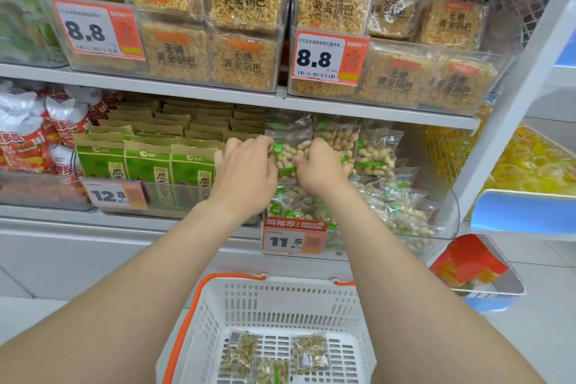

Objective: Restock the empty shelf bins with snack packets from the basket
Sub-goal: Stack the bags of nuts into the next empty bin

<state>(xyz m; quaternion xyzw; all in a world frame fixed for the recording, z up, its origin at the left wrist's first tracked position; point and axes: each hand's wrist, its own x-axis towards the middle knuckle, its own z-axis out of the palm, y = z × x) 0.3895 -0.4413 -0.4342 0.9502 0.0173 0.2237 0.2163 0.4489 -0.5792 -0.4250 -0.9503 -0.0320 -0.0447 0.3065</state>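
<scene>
Left hand (246,171) and right hand (318,165) are both inside the clear bin (456,206) on the middle shelf, above the 11.5 price tag (294,238). Each hand has its fingers curled round the upper part of one peanut packet (285,162), left hand on its left side and right hand on its right. The packet stands upright at the left end of the bin, just beside the row of green pouches (148,162) in the neighbouring bin.

Further packets of the same kind stand to the right and lie loose in the near part of the bin, which looks part filled. Three small packets (238,352) lie flat on the floor of the white basket (280,302) near the person, well apart from the hands.

Assessment of handling: the packet is judged light, with thin, glossy film that is soft and likely slippery. Its contents are loose peanuts in the shell, so the bulk will shift and the bag will sag if held by one corner. The shells may crack under a hard squeeze. The best hold is judged to be a light pinch on the top seal or a two-sided grip across the upper corners, as now. To seat it, the base should go down first against its neighbours so it does not topple forward.
</scene>
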